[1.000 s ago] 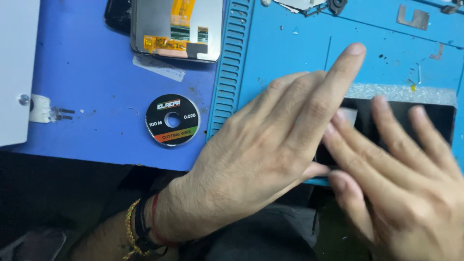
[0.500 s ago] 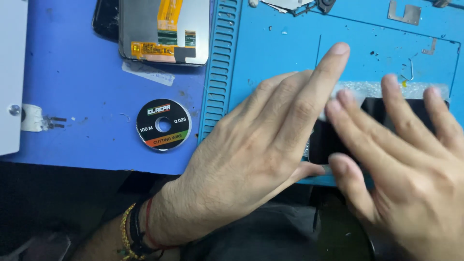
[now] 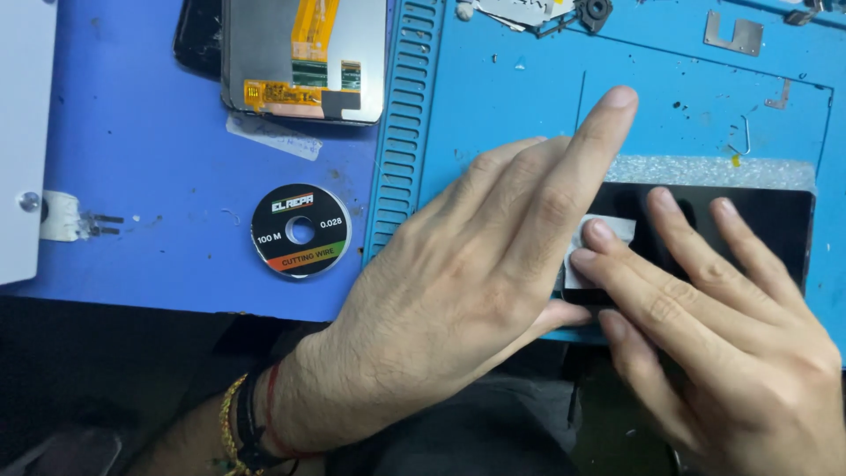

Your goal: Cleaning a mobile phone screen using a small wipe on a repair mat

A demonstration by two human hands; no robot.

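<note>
Now the left hand (image 3: 458, 300) has slid slightly left and lies flat, fingers released, across the black phone panel (image 3: 749, 225) on the blue mat (image 3: 493, 106). Right hand (image 3: 714, 335) also open, its fingertips (image 3: 599, 234) pressing a small white pad (image 3: 608, 231) onto the glass; the wiping looks underway. Wire spool (image 3: 300, 230) sits apart on the counter (image 3: 141, 150).

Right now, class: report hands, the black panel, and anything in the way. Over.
Left hand flat across panel's left end. Right hand fingers pressing a white wipe on the black panel. Wire spool lies apart, left; nothing blocking.
</note>
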